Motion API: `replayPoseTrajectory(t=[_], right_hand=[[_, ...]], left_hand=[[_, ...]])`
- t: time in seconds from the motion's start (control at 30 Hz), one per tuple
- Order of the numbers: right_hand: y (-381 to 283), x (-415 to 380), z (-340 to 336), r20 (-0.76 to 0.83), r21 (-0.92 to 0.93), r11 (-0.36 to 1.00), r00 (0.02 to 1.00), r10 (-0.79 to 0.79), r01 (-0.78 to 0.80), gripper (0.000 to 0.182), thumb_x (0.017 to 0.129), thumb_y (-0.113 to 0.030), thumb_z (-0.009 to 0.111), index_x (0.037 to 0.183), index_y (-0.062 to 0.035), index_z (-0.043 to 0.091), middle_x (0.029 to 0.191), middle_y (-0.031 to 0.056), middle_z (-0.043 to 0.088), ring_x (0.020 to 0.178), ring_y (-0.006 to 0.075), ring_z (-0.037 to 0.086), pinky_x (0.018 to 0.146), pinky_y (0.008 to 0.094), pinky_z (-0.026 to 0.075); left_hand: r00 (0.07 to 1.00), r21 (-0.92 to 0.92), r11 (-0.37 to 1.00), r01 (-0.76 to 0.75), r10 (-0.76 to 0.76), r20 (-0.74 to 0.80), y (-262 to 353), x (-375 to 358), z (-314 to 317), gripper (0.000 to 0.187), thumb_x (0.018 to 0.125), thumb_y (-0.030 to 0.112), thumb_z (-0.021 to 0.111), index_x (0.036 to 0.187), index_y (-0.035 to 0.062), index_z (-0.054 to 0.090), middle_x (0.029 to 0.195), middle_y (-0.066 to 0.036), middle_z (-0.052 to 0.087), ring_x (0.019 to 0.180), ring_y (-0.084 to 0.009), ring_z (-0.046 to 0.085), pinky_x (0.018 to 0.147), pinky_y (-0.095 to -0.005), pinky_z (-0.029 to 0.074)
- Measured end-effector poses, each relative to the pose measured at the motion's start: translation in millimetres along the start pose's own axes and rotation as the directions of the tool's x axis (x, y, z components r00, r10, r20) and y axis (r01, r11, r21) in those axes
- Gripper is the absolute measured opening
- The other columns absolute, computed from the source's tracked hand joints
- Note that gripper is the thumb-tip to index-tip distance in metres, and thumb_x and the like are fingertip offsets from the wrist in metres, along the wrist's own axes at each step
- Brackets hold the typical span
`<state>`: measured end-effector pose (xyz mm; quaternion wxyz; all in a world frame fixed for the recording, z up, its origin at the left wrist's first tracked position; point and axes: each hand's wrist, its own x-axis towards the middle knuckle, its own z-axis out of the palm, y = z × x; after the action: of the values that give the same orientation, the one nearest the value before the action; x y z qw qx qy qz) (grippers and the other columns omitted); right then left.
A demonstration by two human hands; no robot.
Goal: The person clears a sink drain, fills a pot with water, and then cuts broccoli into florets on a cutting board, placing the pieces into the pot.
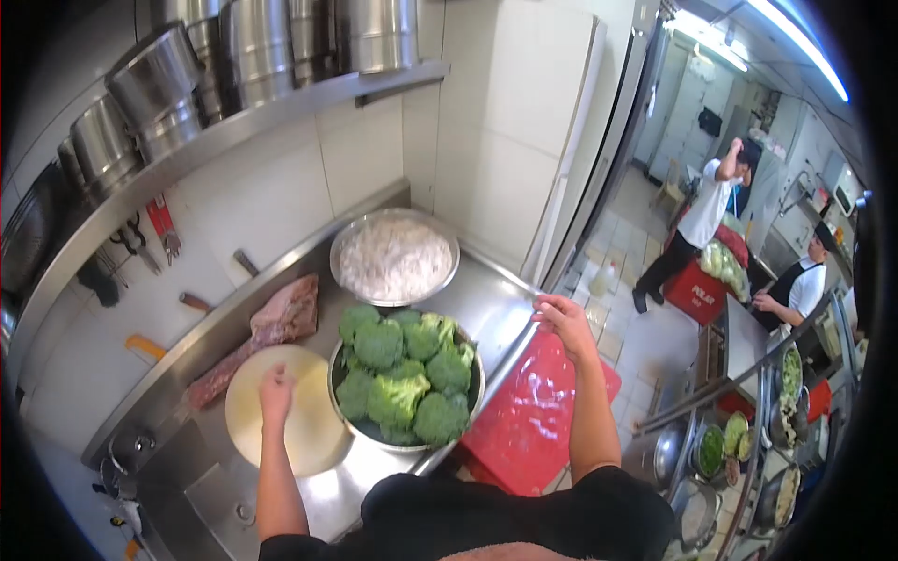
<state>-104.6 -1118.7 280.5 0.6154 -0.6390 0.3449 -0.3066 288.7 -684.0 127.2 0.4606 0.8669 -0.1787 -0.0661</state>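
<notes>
My left hand [276, 395] is over the round pale cutting board [313, 421], its fingers curled together; what they hold, if anything, is too small to make out. My right hand [566, 327] is raised by the counter's right edge, fingers partly bent and apart, with nothing visible in them. Between my hands, a metal bowl [477, 402] is heaped with green broccoli florets [398, 379]. Behind it stands another metal bowl [374, 301] full of a whitish, shredded-looking food [395, 257]. A long piece of raw meat [285, 313] lies along the wall, beside the board.
A metal sink [220, 500] is at the lower left. Steel containers [257, 51] line the shelf above; scissors [140, 245] hang below it. A red lidded bin [533, 411] stands right of the counter. Two people [706, 206] are farther off, near a food rack [711, 453].
</notes>
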Motion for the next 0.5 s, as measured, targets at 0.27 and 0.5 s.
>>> replayPoseTrajectory(t=[0.27,0.5], right_hand=[[-177,181,30,0.271,0.327,0.903,0.888,-0.371,0.278,0.04,0.099,-0.026,0.063,0.129,-0.0002,0.057,0.119,0.0131,0.065,0.104,0.0264,0.065,0.088,0.0405,0.053],[-314,365,120,0.191,0.704,0.661,0.827,-0.528,0.26,0.06,0.1,-0.04,0.058,0.141,-0.0004,0.039,0.14,0.0201,0.047,0.127,0.0343,0.048,0.105,0.0506,0.042]], left_hand=[[0.775,0.718,0.681,0.147,-0.53,0.344,-23,-47,67,0.138,0.053,0.056,0.092,0.156,0.0001,0.018,0.16,-0.033,0.016,0.145,-0.0549,0.021,0.118,-0.0538,0.03],[0.746,0.722,0.684,0.101,-0.533,0.401,-35,-51,66,0.15,0.053,0.059,0.092,0.158,-0.0022,0.003,0.159,-0.039,0.002,0.145,-0.0602,0.011,0.121,-0.0574,0.019]])
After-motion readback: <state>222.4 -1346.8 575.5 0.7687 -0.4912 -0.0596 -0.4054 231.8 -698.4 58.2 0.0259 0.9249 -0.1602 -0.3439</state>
